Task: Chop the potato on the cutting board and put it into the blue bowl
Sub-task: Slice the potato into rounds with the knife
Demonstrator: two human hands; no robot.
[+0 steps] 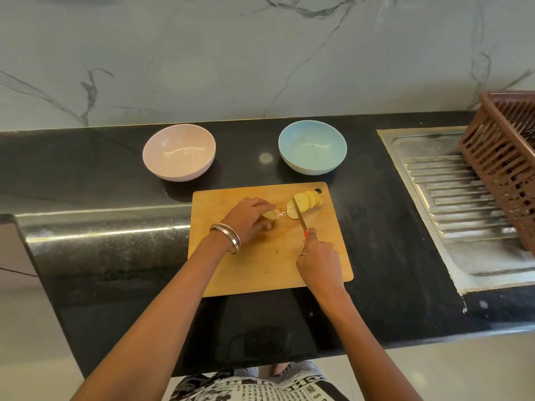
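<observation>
right hand [317,257] grips knife [299,217], mid-frame | left hand [249,218] pinches potato end [269,216] just left of blade | slices [305,203] fanned right | blue bowl [312,146] above, empty

A pink bowl [179,152] sits on a black countertop [373,204], with a brown slatted basket [505,166] on a steel drainboard [451,198] against a marble wall [231,53].

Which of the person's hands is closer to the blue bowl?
Right. The right hand holds the knife below the blue bowl, slightly nearer. The left hand grips the potato end farther left on the board.
</observation>
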